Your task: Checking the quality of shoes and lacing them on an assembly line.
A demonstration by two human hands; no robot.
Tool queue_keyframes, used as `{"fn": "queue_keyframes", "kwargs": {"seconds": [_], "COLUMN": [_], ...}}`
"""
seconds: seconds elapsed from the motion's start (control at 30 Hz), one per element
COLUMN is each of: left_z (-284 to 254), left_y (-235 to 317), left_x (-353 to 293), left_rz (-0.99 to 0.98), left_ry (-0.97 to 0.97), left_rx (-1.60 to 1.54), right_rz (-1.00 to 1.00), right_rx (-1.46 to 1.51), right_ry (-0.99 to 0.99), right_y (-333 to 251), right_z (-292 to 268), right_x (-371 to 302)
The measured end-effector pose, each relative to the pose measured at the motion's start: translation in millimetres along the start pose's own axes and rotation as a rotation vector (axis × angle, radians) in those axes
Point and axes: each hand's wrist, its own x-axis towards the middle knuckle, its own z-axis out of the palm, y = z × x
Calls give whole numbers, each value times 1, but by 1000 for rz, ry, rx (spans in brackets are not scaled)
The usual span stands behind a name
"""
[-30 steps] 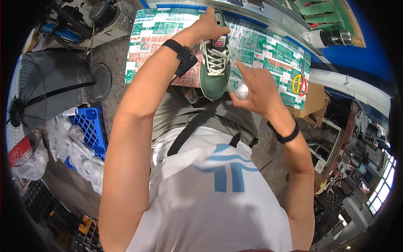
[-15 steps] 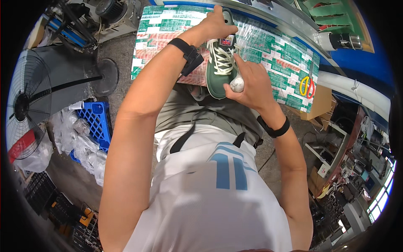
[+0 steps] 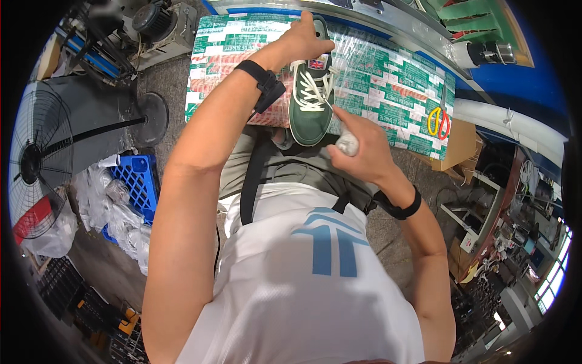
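Note:
A green sneaker (image 3: 309, 125) with white laces (image 3: 312, 91) lies toe toward me on the tape-covered work surface (image 3: 388, 91). A small flag label marks its tongue. My left hand (image 3: 303, 37) grips the shoe at its heel end, thumb stretched to the right; its other fingers are partly hidden. Beside the toe, my right hand (image 3: 368, 145) is closed round a whitish rounded lump (image 3: 347, 144), whose kind I cannot make out. A thin pale strand runs between its index fingertip and the laces; whether it is lace or a thin tool is unclear.
Scissors (image 3: 438, 123) with yellow and red handles lie at the surface's right end. A metal rail (image 3: 382, 13) runs along its far side. Left stand a black fan (image 3: 33, 159) and a blue crate (image 3: 138, 182) with plastic bags; a cardboard box (image 3: 458, 147) is at right.
My right hand has drawn back from the laces toward me with the whitish lump, and the strand now stretches out. My left hand stays on the shoe; the whole view has shifted slightly.

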Motion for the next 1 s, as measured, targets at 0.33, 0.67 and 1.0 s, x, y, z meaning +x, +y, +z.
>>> {"fn": "queue_keyframes", "kwargs": {"seconds": [0.33,0.67,1.0], "left_z": [-6,-30,-7], "left_y": [3,-14,-42], "left_x": [-2,-44,-156], "left_rz": [-28,18,-498], "left_ry": [-41,-46,314], "left_rx": [-4,-855,-1248], "right_rz": [-115,683,335], "right_rx": [-381,353,569], "right_ry": [-167,182,274], "right_y": [13,69,15], "right_z": [-15,72,78], "right_x": [5,19,43]}}
